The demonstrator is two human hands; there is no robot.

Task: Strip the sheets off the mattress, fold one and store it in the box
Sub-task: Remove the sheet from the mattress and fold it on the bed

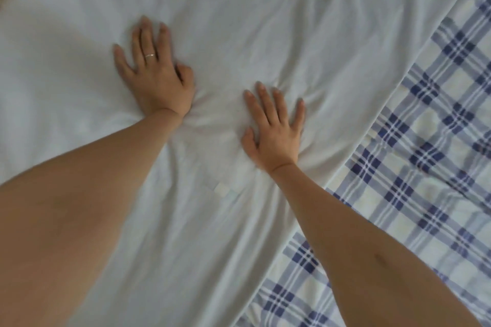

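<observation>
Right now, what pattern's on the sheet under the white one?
Blue-and-cream plaid sheet, head view.

No text, number or sign is legible on the white sheet [265, 21] or the checked sheet [425, 141]. A small pale patch [221, 190] on the white sheet, perhaps a label, is too blurred to read.

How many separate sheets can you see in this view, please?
2: a white sheet filling most of the view, and a blue plaid sheet at the right, beneath its edge. More may be hidden underneath.
</observation>
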